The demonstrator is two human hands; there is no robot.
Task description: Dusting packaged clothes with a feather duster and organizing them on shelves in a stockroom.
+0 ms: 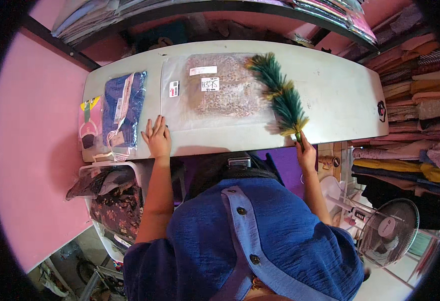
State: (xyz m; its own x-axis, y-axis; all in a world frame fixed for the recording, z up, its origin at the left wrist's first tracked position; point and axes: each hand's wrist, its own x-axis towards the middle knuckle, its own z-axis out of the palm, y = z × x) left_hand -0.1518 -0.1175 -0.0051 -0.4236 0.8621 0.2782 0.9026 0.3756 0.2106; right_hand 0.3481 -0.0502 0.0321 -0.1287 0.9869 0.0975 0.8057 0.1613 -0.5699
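My right hand (306, 154) is closed round the handle of a feather duster (286, 100) with green and yellow plumes. The duster slants up and to the left, its far end over the right edge of a clear plastic bag (175, 113). Inside the bag lies a folded, speckled brown patterned garment (225, 98), with paper labels on the bag. My left hand (157, 137) lies flat with fingers spread at the bag's lower left corner, near the table's front edge.
On the white table (340, 100), a bagged blue garment (123, 110) and a pink package (90, 123) lie at the left. Folded cloth fills shelves (415, 100) at the right. A fan (388, 232) stands lower right, and a white bin (142, 175) of bagged clothes lower left.
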